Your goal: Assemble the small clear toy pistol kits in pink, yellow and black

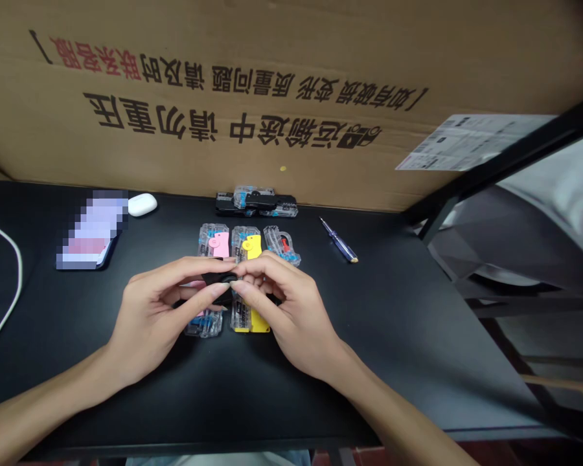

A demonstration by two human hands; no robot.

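Note:
Both hands meet over the middle of the table, pinching a small black plastic piece (214, 278) with a round part on it. My left hand (162, 304) grips its left side between thumb and fingers. My right hand (291, 304) has thumb and fingertips closed on its right end. Below them lie a clear plastic piece with a pink part (218, 244) and another with a yellow part (255, 246), both partly hidden by the hands. Just beyond my right hand is a clear piece with a red part (284, 244).
Against the upright cardboard box (291, 175) lies a pile of black and clear pieces (257, 200). A screwdriver (339, 240) is to the right. On the left are a phone (92, 230), a white earbud case (142, 205) and a white cable (17, 259). A black metal frame (505, 155) stands at the right.

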